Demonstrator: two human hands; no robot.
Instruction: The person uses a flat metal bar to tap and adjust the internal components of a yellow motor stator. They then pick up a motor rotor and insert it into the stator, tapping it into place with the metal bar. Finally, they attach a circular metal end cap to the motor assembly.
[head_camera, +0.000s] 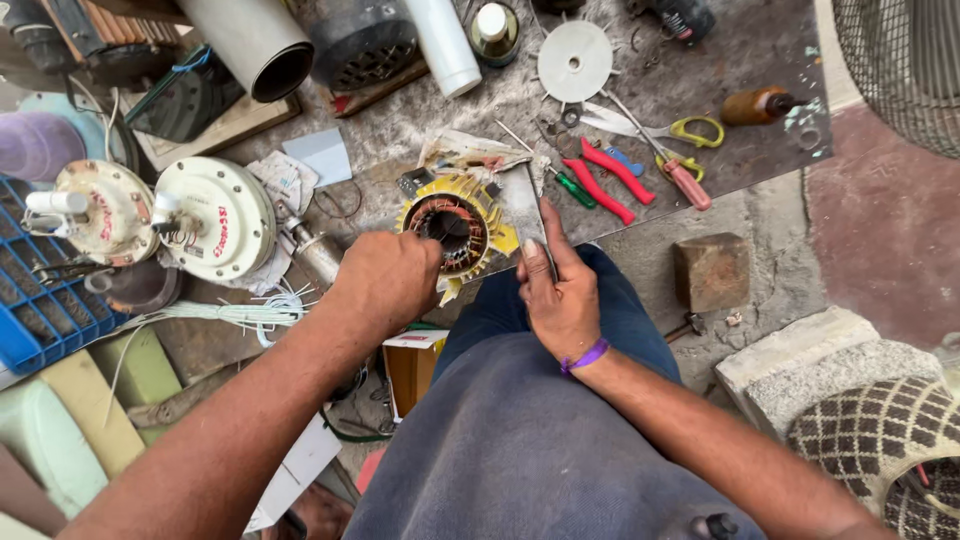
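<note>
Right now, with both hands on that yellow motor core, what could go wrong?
The left hand works inside the stator, so its copper windings might get nicked. The right hand lies along a flat metal strip, whose edge might cut a finger. The stator sits near the board's edge and could slip off.

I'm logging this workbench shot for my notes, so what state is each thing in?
left hand: closed in a fist against the stator
right hand: holding the flat metal strip
stator: bare, copper windings exposed, yellow insulation sticking out
flat metal strip: upright against the stator
red pliers: lying free, handles apart
scissors: lying slightly open
brown bottle: on its side
</note>
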